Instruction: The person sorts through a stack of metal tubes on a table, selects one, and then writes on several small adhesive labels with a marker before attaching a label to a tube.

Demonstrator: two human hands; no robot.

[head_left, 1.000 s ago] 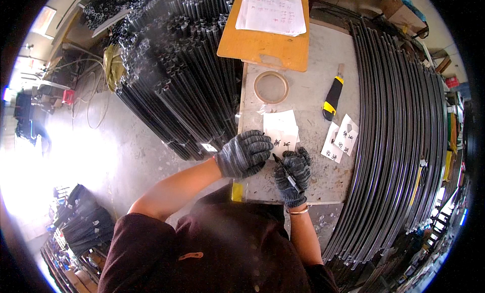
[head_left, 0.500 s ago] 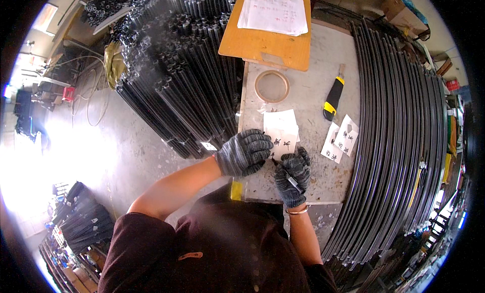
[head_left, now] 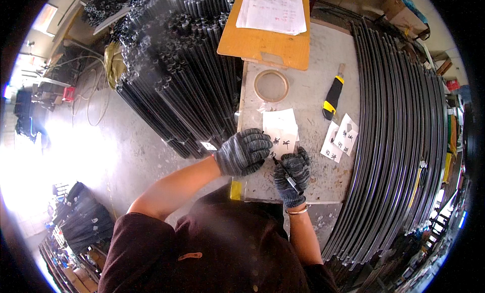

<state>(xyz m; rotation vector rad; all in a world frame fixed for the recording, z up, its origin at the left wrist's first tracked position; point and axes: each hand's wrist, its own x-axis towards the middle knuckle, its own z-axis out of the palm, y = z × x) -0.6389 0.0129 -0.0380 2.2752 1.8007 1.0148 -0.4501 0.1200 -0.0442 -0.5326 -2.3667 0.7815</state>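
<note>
A small stack of white paper slips (head_left: 281, 125) with handwriting lies near the front of the worktable (head_left: 318, 184). My left hand (head_left: 243, 152), in a grey knit glove, rests flat at the left edge of the slips, fingers stretched out. Gloved the same way, my right hand (head_left: 298, 169) grips a black marker pen (head_left: 291, 182). The pen's tip is at the lower edge of the top slip, by fresh dark strokes. Two more written slips (head_left: 347, 135) overlap on the table to the right.
Beyond the slips lie a tape roll (head_left: 258, 89) and a black-and-yellow handled cutter (head_left: 332, 97). A wooden clipboard (head_left: 230, 42) holding papers is at the far edge. Bundled dark metal profiles (head_left: 197, 98) stand left; long dark bars (head_left: 389, 141) line the right side.
More dark strokes show at the lower edge of the top slip. My right hand and the pen have shifted very slightly; my left hand stays put.
</note>
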